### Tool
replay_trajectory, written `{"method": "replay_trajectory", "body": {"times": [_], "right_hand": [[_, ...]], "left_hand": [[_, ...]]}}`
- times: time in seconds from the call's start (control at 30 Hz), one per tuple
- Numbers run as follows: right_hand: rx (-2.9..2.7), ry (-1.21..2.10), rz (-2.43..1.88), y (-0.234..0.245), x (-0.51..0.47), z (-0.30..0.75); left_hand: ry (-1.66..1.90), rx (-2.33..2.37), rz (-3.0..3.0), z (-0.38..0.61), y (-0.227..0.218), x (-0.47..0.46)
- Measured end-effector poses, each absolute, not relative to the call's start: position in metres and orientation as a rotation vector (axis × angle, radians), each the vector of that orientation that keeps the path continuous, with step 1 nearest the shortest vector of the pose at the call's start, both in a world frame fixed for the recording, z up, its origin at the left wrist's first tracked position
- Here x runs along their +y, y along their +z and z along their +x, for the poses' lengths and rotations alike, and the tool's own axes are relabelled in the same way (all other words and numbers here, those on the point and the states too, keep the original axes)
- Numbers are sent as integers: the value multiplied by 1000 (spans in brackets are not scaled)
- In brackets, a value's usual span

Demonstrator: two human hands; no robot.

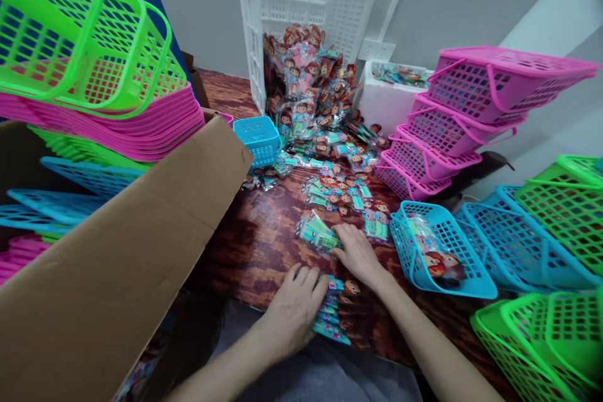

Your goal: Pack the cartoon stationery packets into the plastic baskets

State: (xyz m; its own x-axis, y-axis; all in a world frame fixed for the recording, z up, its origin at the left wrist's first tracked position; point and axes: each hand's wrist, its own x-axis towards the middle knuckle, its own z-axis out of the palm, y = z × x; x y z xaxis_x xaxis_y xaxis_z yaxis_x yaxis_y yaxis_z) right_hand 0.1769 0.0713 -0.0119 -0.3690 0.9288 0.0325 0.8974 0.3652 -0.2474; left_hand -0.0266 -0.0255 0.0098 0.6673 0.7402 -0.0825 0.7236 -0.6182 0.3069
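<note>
My left hand point(298, 301) is at the table's front edge, with its bent fingers gripping the left side of an overlapped row of doll-printed packets point(333, 311). Its fingertips partly cover these packets. Farther forward and to the right, my right hand point(357, 252) pinches the right edge of a small pile of green packets point(316, 231) between thumb and fingers. Just beyond it lie more clear packets point(375, 225) with green strips and printed doll heads. A blue basket point(447, 217) to the right of my right hand holds several doll packets.
A white crate point(254, 31) lies tipped, packets spilling onto the wooden table point(245, 232). Stacked pink baskets point(471, 88), blue baskets point(527, 239) and green baskets point(541, 339) stand right. A cardboard box point(141, 245) with nested baskets fills the left. A small blue basket point(258, 138) sits behind.
</note>
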Motion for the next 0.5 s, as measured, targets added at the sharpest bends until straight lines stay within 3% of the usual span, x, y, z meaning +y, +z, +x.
{"method": "replay_trajectory", "body": {"times": [0.2,0.37,0.5], "right_hand": [[-2346,154,-1727,5,75,197],[-2244,521,-1656,7,86,171],[-2596,239,-1540,0,76,138]], "left_hand": [[87,1200,2531,-26,8,-28],[94,1215,2511,-26,6,-29],[92,1248,2495,-24,5,-29]]}}
